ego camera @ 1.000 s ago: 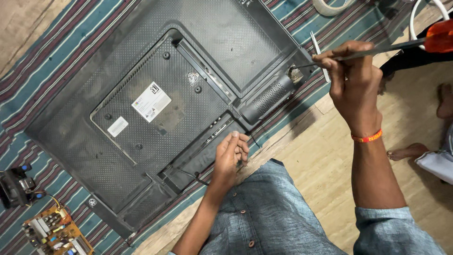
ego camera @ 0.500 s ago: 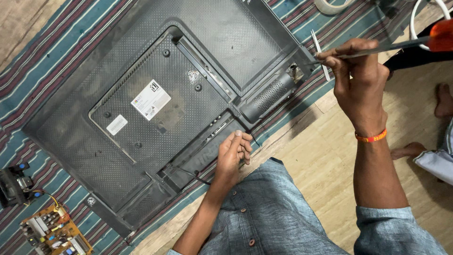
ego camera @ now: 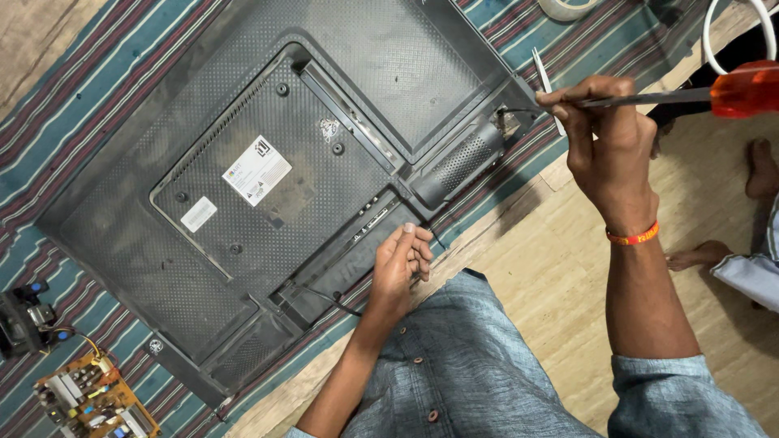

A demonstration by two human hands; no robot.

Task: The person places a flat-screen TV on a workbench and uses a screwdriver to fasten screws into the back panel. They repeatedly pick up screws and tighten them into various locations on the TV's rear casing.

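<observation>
right hand (ego camera: pixel 604 150) nudged right — screwdriver (ego camera: pixel 673 96) still gripped.

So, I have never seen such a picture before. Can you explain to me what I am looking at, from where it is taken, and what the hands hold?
The picture comes from a camera worn on a person's head, looking down at their own two bare hands. There is no machine here.

A flat television lies face down on a striped cloth, so you see its dark plastic back. The left hand rests on the television's lower edge. The right hand holds a screwdriver with a red handle in its grip, the tip toward the television's corner. That wrist wears an orange band.

At the lower left lie a circuit board and a small black part. At the right edge, bare feet of another person show.
</observation>
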